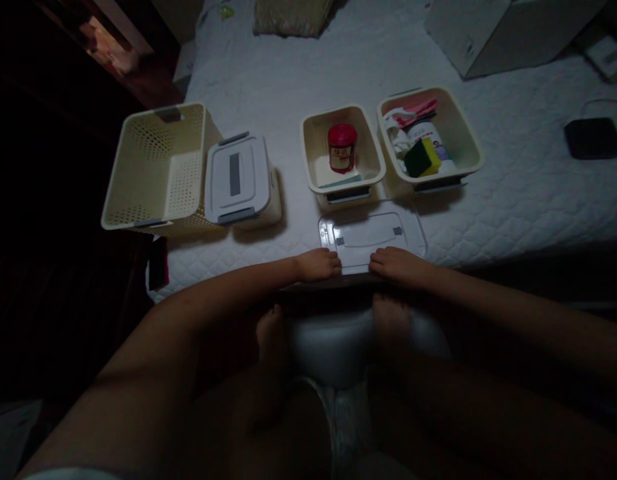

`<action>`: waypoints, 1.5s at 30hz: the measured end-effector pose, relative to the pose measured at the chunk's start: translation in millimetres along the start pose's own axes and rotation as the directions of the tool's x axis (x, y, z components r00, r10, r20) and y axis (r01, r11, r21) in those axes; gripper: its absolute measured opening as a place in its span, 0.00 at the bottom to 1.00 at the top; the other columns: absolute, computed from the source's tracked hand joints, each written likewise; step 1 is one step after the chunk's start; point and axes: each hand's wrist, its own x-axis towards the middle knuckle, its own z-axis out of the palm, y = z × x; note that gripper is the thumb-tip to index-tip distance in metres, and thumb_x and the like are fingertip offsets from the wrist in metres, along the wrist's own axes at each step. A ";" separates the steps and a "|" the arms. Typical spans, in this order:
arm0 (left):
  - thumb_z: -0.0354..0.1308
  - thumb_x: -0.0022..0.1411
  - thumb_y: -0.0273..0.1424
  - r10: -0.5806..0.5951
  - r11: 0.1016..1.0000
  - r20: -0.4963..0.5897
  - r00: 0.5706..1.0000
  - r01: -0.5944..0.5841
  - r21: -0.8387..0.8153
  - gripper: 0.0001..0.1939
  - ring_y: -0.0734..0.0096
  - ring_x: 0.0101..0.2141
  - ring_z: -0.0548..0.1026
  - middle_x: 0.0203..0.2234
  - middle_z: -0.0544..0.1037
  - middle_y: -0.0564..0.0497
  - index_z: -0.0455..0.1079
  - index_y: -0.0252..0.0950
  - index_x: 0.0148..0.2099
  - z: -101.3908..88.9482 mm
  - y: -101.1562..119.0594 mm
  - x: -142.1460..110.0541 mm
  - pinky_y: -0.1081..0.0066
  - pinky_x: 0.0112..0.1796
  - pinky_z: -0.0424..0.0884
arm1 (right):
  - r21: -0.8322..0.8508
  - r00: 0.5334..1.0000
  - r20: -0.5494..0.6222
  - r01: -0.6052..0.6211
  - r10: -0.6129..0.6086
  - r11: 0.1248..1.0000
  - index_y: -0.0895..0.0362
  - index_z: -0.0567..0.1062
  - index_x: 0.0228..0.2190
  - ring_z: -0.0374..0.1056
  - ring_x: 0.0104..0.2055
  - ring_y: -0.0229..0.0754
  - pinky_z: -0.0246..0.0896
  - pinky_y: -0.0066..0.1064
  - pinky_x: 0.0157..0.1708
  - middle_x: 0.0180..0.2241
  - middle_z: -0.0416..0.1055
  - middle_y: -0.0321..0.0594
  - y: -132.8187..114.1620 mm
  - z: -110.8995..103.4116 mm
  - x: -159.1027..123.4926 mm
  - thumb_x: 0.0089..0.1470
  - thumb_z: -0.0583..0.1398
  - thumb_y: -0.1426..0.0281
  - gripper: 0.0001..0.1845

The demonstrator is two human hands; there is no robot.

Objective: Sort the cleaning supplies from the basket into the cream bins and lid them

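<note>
A pale grey box lid [368, 233] lies on the bed near its front edge, just before two cream bins. My left hand [319, 265] is at the lid's near left corner, its fingers bent over the edge. Along the same near edge, my right hand [399, 265] has its fingers curled on the lid, right of the middle. Both thumbs are hidden. Behind the lid, one cream bin [311, 157] holds a red-capped jar [342, 148]. The other bin [466, 143] contains a white bottle [424, 135], a yellow and green sponge [422, 158] and pink items [416, 112].
On the left stand a perforated cream basket [186, 180] and a grey-lidded box [253, 167]. A large white box [508, 33], a black flat device [593, 139] and a cushion [291, 15] rest on the white quilted bed [528, 207]. The room is dim.
</note>
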 end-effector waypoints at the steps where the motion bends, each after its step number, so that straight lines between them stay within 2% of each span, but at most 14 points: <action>1: 0.49 0.66 0.27 0.003 1.000 -0.003 1.000 -0.003 0.006 0.10 0.63 0.39 0.72 0.38 0.77 0.44 0.72 0.33 0.42 -0.5 -0.1 -0.8 0.67 0.34 0.63 | 0.005 1.000 0.014 -0.014 0.014 1.000 0.61 0.74 0.34 0.65 0.36 0.44 0.53 0.33 0.34 0.34 0.72 0.46 -0.2 -0.9 -0.1 0.58 0.55 0.75 0.07; 8: 0.49 0.66 0.27 -0.009 0.999 -0.064 0.998 0.011 0.030 0.10 0.64 0.39 0.71 0.38 0.77 0.44 0.72 0.34 0.42 -9.6 -1.2 -9.5 0.66 0.35 0.62 | 0.149 0.995 0.042 -0.093 0.088 0.984 0.62 0.74 0.36 0.66 0.36 0.44 0.55 0.32 0.36 0.35 0.72 0.48 1.8 -17.0 -0.1 0.63 0.51 0.68 0.14; 16: 0.51 0.64 0.30 -0.035 0.999 -0.102 0.994 0.033 -0.023 0.10 0.61 0.38 0.70 0.38 0.76 0.43 0.71 0.35 0.42 -15.1 0.1 -14.5 0.64 0.35 0.62 | 0.196 0.995 0.034 -0.101 0.096 0.975 0.62 0.73 0.33 0.65 0.35 0.43 0.56 0.32 0.35 0.34 0.71 0.49 0.1 -29.4 0.2 0.62 0.49 0.68 0.15; 21: 0.51 0.63 0.29 -0.036 0.999 -0.124 0.992 0.033 -0.020 0.09 0.61 0.38 0.70 0.38 0.76 0.43 0.70 0.33 0.43 -17.0 1.7 -14.6 0.64 0.35 0.61 | 0.181 0.995 0.013 -0.098 0.097 0.979 0.62 0.73 0.32 0.65 0.34 0.43 0.55 0.32 0.35 0.33 0.71 0.48 -1.0 -33.5 0.2 0.62 0.49 0.69 0.15; 28: 0.48 0.65 0.26 -0.030 0.998 -0.217 0.976 0.039 0.039 0.09 0.64 0.36 0.70 0.35 0.76 0.43 0.70 0.32 0.41 -22.5 -0.1 -20.3 0.65 0.36 0.61 | 0.104 0.996 -0.042 -0.075 0.080 0.992 0.62 0.73 0.33 0.64 0.33 0.44 0.55 0.32 0.34 0.32 0.71 0.49 -1.3 -42.2 -4.4 0.60 0.50 0.72 0.12; 32: 0.48 0.65 0.29 -0.032 0.997 -0.209 0.977 0.045 0.058 0.10 0.63 0.36 0.69 0.35 0.76 0.43 0.70 0.32 0.41 -26.2 -0.7 -20.8 0.65 0.36 0.61 | 0.103 0.994 -0.069 -0.072 0.079 0.992 0.62 0.72 0.32 0.64 0.33 0.43 0.55 0.31 0.34 0.31 0.71 0.49 -0.9 -43.8 -4.6 0.59 0.51 0.73 0.11; 38: 0.48 0.66 0.29 -0.040 0.997 -0.177 0.983 0.050 0.053 0.10 0.64 0.35 0.70 0.34 0.76 0.43 0.70 0.32 0.40 -24.5 0.9 -17.8 0.65 0.36 0.61 | 0.026 0.999 -0.007 -0.051 0.051 0.998 0.61 0.71 0.32 0.64 0.31 0.43 0.55 0.30 0.31 0.30 0.71 0.47 -2.7 -41.0 0.2 0.58 0.52 0.74 0.09; 45: 0.48 0.66 0.28 -0.044 0.998 -0.192 0.980 0.051 0.031 0.10 0.64 0.35 0.70 0.34 0.76 0.43 0.70 0.32 0.39 -20.9 1.1 -18.4 0.66 0.35 0.61 | -0.045 0.999 0.041 -0.018 0.020 0.999 0.60 0.71 0.34 0.65 0.30 0.41 0.53 0.29 0.28 0.31 0.71 0.46 -2.4 -37.3 -1.6 0.56 0.51 0.79 0.09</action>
